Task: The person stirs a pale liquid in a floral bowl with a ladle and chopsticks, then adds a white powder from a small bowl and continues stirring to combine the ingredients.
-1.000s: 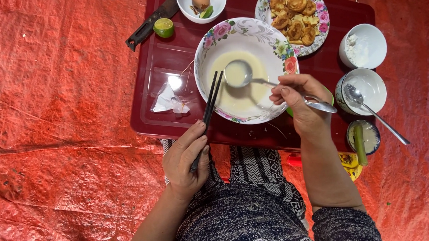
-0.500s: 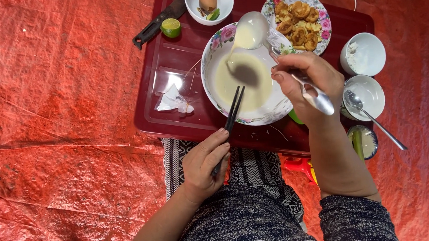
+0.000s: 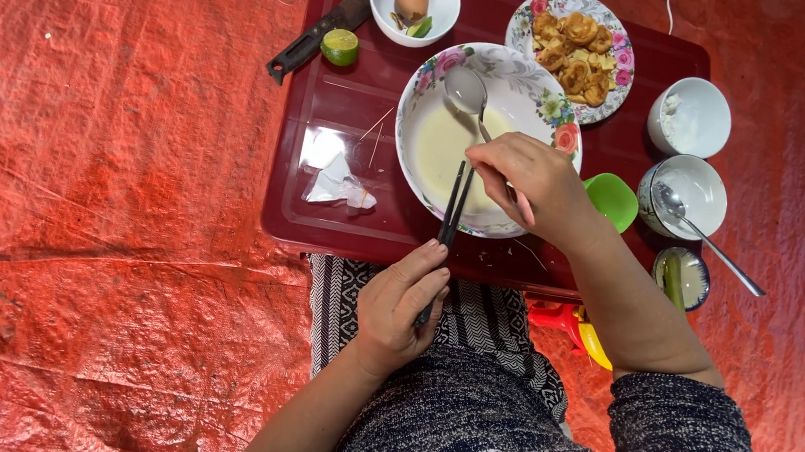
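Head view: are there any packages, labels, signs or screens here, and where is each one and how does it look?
Torn wrapper: the only package, lying on the dark red tray left of the flowered bowl; crumpled, clear and white, opened.
Labels, signs, screens: none in view.

Dressed in a dark, navy-and-white flecked knit top with pale lettering across the front, its sleeves pushed up to the elbows. Bare forearms, bare left hand (image 3: pixel 398 305) and right hand (image 3: pixel 530 181), no rings or watch visible.
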